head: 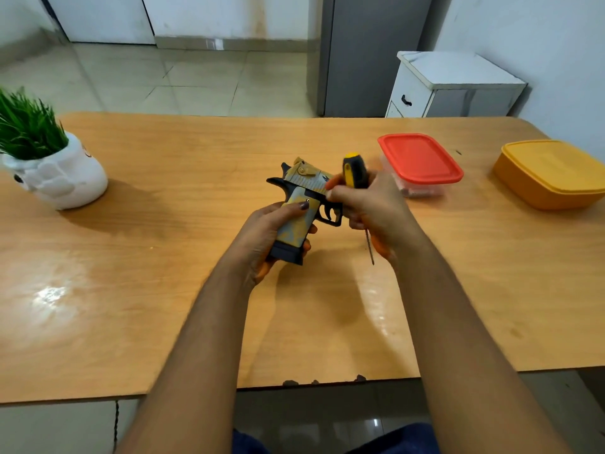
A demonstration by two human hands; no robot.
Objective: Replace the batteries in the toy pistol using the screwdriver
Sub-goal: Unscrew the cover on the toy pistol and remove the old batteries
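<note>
While left hand (262,237) grips toy pistol (302,204), right hand (373,208) holds screwdriver (355,172).

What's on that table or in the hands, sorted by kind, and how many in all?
Toy pistol: 1
Screwdriver: 1
Lidded containers: 2 (red-lidded, orange)
Potted plant: 1
Total: 5

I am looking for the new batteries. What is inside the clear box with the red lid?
Through the clear wall of the box, under the red lid, some small pale pieces lie at the bottom. They are too blurred to name, and the lid hides everything else.
</note>
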